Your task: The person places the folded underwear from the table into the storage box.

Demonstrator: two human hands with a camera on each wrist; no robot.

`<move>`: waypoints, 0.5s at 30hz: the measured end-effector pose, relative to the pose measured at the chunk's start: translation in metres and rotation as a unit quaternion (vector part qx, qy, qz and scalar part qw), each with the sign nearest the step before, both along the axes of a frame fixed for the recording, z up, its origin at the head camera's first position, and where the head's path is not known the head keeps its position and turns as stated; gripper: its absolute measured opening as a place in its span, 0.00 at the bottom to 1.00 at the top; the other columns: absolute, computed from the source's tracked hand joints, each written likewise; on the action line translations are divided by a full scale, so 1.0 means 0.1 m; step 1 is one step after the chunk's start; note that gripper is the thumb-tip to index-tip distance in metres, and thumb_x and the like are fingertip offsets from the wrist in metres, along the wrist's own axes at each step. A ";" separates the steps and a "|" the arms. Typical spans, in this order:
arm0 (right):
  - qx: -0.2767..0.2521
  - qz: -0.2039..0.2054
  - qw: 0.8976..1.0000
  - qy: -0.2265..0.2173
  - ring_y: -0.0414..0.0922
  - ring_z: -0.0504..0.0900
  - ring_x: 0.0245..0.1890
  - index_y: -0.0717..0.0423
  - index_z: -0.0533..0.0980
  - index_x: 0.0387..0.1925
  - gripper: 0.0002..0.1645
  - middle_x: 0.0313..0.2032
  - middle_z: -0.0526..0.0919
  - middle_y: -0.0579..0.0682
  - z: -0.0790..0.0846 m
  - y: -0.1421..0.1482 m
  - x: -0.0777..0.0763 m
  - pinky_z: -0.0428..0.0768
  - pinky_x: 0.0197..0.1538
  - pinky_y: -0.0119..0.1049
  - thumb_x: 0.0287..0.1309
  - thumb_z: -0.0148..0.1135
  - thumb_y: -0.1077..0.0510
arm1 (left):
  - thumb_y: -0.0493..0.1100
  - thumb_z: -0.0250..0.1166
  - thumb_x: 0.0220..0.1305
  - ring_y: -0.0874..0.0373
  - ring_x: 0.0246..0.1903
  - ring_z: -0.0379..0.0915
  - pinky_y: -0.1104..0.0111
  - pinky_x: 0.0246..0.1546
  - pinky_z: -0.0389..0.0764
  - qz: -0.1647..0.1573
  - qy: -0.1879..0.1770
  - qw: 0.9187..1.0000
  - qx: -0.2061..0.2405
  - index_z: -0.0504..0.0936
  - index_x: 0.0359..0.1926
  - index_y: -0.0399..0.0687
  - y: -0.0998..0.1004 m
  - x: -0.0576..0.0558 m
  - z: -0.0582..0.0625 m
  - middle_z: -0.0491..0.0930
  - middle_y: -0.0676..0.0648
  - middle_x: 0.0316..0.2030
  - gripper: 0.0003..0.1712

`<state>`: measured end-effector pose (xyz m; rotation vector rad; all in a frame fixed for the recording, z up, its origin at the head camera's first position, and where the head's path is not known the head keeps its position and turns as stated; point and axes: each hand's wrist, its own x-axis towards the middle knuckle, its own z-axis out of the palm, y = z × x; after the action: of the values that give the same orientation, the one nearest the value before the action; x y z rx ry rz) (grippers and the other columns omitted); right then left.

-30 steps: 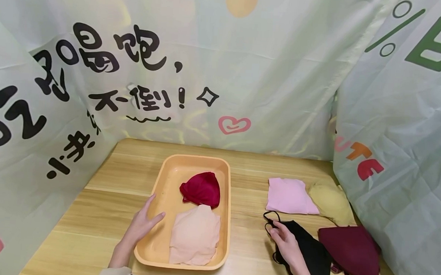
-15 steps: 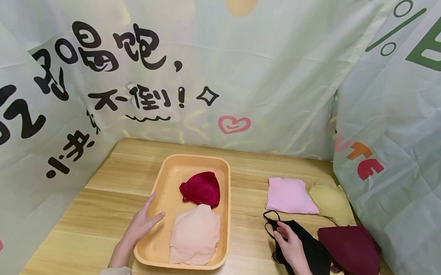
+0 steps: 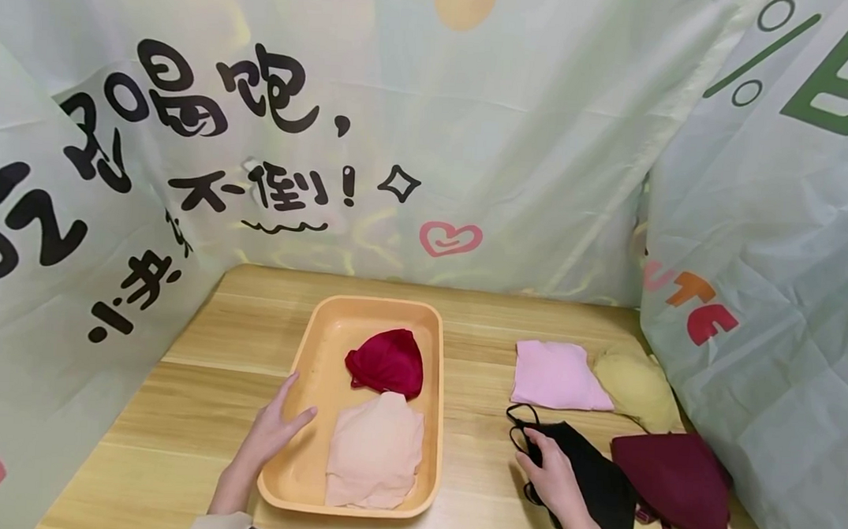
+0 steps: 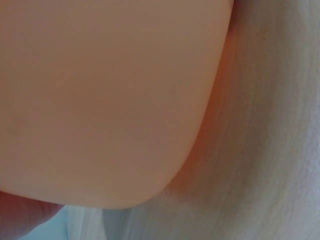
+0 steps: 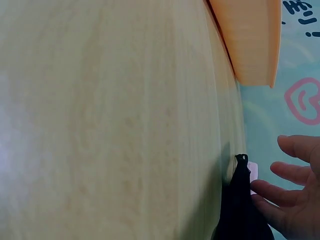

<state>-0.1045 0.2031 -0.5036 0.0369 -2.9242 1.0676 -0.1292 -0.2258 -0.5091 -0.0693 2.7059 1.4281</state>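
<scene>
Right hand [image 3: 553, 477] grip was loosely spread over the black garment [image 3: 598, 481] on the bench [image 3: 474, 464], nothing visibly held, contact unconfirmed. Fingers could be caught in the strap loops [image 3: 523, 426] if lowered carelessly. Wrist was angled forward; left hand [image 3: 274, 431] was set at the tray's [image 3: 440, 423] left side, grip wide, thumb extended inward.

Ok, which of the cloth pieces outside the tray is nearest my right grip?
The black one: in the head view, your right grip overlaps it, while the pink one, yellow one and maroon one lie farther away.
</scene>
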 end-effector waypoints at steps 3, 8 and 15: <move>-0.002 0.003 1.000 -0.013 0.63 0.72 0.51 0.70 0.70 0.52 0.25 0.48 0.75 0.67 0.01 0.01 -0.01 0.70 0.51 0.55 0.54 0.61 0.61 | 0.55 0.58 0.60 0.27 0.61 0.49 0.37 0.56 0.56 0.002 0.004 1.000 -0.003 0.46 0.70 0.46 0.00 0.00 -0.01 0.50 0.28 0.65 0.45; -0.009 -0.004 1.000 -0.021 0.61 0.72 0.51 0.69 0.69 0.54 0.26 0.49 0.74 0.66 0.03 0.06 -0.03 0.72 0.49 0.53 0.55 0.60 0.60 | 0.55 0.58 0.60 0.28 0.61 0.49 0.37 0.56 0.56 0.002 0.005 1.000 -0.005 0.46 0.70 0.45 0.00 -0.01 -0.01 0.50 0.28 0.65 0.45; -0.007 -0.026 1.000 -0.003 0.62 0.72 0.50 0.71 0.68 0.54 0.26 0.49 0.74 0.68 0.08 0.22 -0.02 0.72 0.50 0.53 0.55 0.60 0.62 | 0.55 0.58 0.61 0.28 0.61 0.47 0.37 0.56 0.55 -0.003 0.002 1.000 0.003 0.46 0.70 0.45 0.00 0.00 0.01 0.49 0.28 0.66 0.45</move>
<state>-0.1061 0.2248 -0.4958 -0.0417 -2.9064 1.0828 -0.1295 -0.2262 -0.5082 -0.0567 2.7032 1.4362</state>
